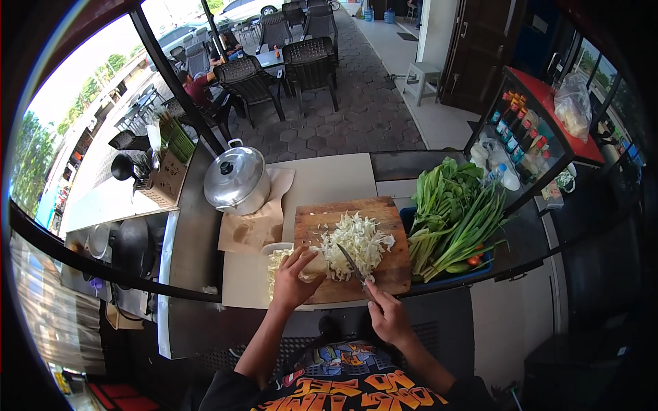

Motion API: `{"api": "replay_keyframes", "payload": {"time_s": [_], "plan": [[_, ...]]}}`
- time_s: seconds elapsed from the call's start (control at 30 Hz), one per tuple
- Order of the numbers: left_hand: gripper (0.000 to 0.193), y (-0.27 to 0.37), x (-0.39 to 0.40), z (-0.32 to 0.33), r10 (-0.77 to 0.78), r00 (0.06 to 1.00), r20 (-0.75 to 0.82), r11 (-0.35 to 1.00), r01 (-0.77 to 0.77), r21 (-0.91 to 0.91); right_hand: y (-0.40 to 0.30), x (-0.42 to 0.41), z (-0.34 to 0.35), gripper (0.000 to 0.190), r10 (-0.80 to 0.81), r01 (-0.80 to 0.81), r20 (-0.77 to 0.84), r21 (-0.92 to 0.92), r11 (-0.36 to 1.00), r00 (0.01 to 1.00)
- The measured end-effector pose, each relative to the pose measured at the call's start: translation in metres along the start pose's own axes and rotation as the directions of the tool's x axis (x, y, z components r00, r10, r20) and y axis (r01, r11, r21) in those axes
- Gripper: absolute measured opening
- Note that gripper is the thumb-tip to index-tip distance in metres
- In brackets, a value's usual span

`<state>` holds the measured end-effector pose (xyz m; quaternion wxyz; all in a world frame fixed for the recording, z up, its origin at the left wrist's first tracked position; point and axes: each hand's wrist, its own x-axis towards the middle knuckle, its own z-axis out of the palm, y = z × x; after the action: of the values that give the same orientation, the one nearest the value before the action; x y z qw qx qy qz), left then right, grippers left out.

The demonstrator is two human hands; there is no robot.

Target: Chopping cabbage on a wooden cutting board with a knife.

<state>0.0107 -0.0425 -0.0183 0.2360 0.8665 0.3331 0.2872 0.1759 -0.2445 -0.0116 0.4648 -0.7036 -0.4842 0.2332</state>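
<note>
My left hand [296, 280] presses on a pale chunk of cabbage [314, 265] at the left side of a wooden cutting board [393, 280], fingers spread over its top. In my right hand [389, 316] is the handle of a kitchen knife [350, 261]. Its blade points up and to the left, over the edge of a heap of shredded cabbage [357, 239] that covers the middle of the board. Left of the board, partly behind my left hand and forearm, stands a white container [267, 250] holding more shredded cabbage [274, 264].
A lidded aluminium pot [237, 180] stands on brown paper [257, 231] at the back left. To the right, leafy greens [442, 190] and spring onions [470, 226] fill a blue tray [483, 269]. Beyond is a glass case [529, 123] with bottles. A wok [132, 251] sits far left.
</note>
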Motion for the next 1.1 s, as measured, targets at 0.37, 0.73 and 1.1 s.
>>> {"api": "replay_keyframes", "payload": {"time_s": [0.37, 0.73, 1.1], "plan": [[0.054, 0.002, 0.011, 0.003, -0.093, 0.995, 0.029, 0.995, 0.094, -0.028, -0.008, -0.001, 0.039, 0.056, -0.081, 0.082, 0.018, -0.021, 0.996, 0.997], [0.043, -0.007, 0.01, 0.008, 0.056, 0.998, -0.02, 0.998, -0.056, -0.017, -0.014, -0.003, 0.046, 0.056, -0.064, 0.067, 0.073, -0.036, 0.997, 0.995], [0.032, -0.011, 0.022, -0.012, 0.078, 0.991, 0.107, 0.98, -0.056, -0.191, -0.023, -0.006, 0.054, 0.058, -0.017, 0.026, 0.074, -0.126, 0.992, 0.997]]}}
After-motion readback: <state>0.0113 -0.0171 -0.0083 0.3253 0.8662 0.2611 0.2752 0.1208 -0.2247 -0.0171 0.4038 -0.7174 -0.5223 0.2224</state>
